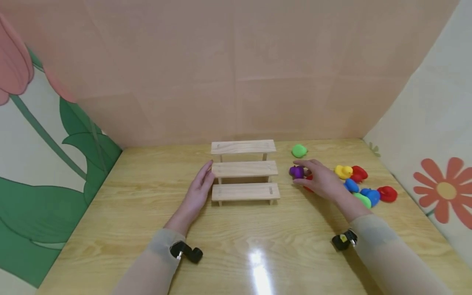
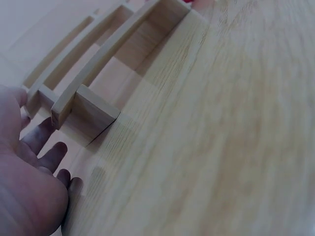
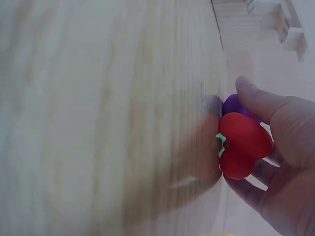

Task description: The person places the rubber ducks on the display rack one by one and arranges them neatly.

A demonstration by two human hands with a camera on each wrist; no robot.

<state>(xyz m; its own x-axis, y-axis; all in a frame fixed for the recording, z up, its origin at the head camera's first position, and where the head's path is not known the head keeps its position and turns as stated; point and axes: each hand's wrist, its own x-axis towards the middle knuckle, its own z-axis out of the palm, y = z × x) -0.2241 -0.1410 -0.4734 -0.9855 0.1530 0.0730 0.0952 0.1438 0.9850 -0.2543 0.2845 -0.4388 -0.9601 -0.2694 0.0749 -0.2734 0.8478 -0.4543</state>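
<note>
A three-step wooden shelf (image 1: 245, 191) stands on the table, with pale planks on short legs. My left hand (image 1: 197, 190) is at its left end, fingers extended along the edges of the steps; in the left wrist view, the fingers (image 2: 51, 157) are loosely spread beside the wood. My right hand (image 1: 321, 180) reaches over the toys to the right of the shelf, thumb and fingers spread apart. Between them lies a small purple toy (image 1: 296, 172). A rounded red toy (image 3: 244, 142) sits below the palm, partly hidden in the head view. Neither toy looks gripped.
A green toy (image 1: 299, 150) lies behind the purple one. Farther right is a loose cluster with a yellow duck (image 1: 343, 172), red toys (image 1: 387, 194), blue toys (image 1: 372, 196) and another green toy (image 1: 363, 200). Walls with cloth and flower prints border the table (image 1: 236, 246).
</note>
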